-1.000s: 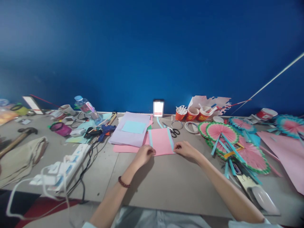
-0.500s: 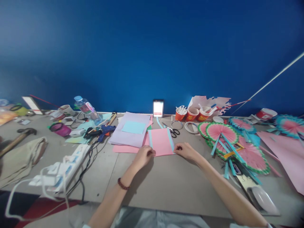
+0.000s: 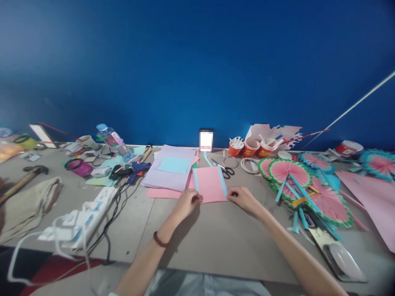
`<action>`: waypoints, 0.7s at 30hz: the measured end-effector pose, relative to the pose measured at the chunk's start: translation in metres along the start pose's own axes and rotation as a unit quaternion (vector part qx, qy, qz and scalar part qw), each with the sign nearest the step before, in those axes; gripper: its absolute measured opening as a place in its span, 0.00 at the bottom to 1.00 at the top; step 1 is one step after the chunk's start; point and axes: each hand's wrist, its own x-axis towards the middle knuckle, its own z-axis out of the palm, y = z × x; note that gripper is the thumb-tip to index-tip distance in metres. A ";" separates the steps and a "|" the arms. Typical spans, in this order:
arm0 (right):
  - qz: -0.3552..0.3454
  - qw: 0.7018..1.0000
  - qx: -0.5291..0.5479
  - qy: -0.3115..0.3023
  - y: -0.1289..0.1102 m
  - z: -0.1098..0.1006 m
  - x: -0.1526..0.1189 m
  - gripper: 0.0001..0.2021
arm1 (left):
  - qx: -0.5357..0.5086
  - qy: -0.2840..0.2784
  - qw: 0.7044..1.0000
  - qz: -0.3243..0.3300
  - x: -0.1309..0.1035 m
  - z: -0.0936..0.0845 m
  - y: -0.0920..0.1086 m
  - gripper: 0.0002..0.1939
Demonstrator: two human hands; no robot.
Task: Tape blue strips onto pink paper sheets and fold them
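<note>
A pink sheet of paper point(image 3: 210, 183) with light-blue strips down its left and right sides lies flat on the table in front of me. At its lower left corner, the curled fingers of my left hand point(image 3: 189, 201) pinch the paper's edge. My right hand point(image 3: 241, 197) closes thumb and fingers on the lower right corner. Left of the sheet is a stack of lilac paper point(image 3: 173, 181) with a small light-blue sheet point(image 3: 174, 165) on top. Black-handled scissors point(image 3: 226, 170) lie just behind the right side of the pink paper.
A phone point(image 3: 206, 141) stands against the blue wall. To the right are red paper cups point(image 3: 250, 148), pink-and-green paper fans point(image 3: 290, 173) and a mouse point(image 3: 345, 261). On the left are a glue gun point(image 3: 137, 170), a bottle point(image 3: 114, 142), a power strip point(image 3: 89, 218) and a hammer point(image 3: 23, 181).
Both hands stay at the lower corners of the pink paper. The view has shifted very slightly, and a blurred brownish shape has come in at the far left edge.
</note>
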 end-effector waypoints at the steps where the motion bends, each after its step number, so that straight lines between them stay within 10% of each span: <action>1: -0.001 1.000 0.002 0.002 0.000 0.000 0.000 0.09 | 0.001 0.000 1.000 0.000 0.000 0.000 0.000 0.04; 21: -0.067 0.997 -0.005 0.047 0.008 0.015 -0.006 0.05 | 0.025 0.023 0.999 0.040 -0.007 0.005 -0.001 0.03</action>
